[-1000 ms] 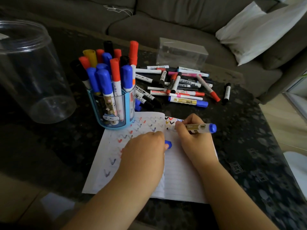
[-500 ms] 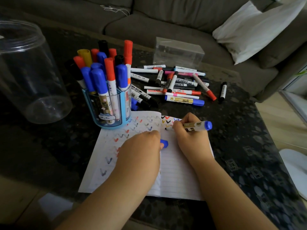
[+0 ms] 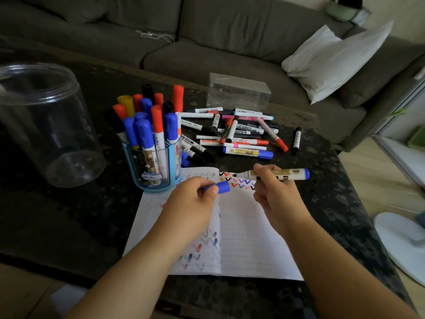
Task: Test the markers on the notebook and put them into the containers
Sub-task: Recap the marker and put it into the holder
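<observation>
Marker [image 3: 276, 175]: centre right of frame, uncapped, held level above notebook [image 3: 248, 238] by right hand [image 3: 273, 192], tip pointing left. Cap [image 3: 219, 187]: pinched in left hand [image 3: 193, 203]. Holder [image 3: 153, 166]: left of centre, full. Loose markers [image 3: 236, 132]: upper centre. Jar [image 3: 43, 125]: upper left.

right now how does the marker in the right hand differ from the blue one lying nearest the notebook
The held marker is uncapped, tip bare; the lying blue marker is capped. The held marker is gripped above the notebook by the right hand; the other rests on the table, untouched. Both have white barrels with gold labels.
</observation>
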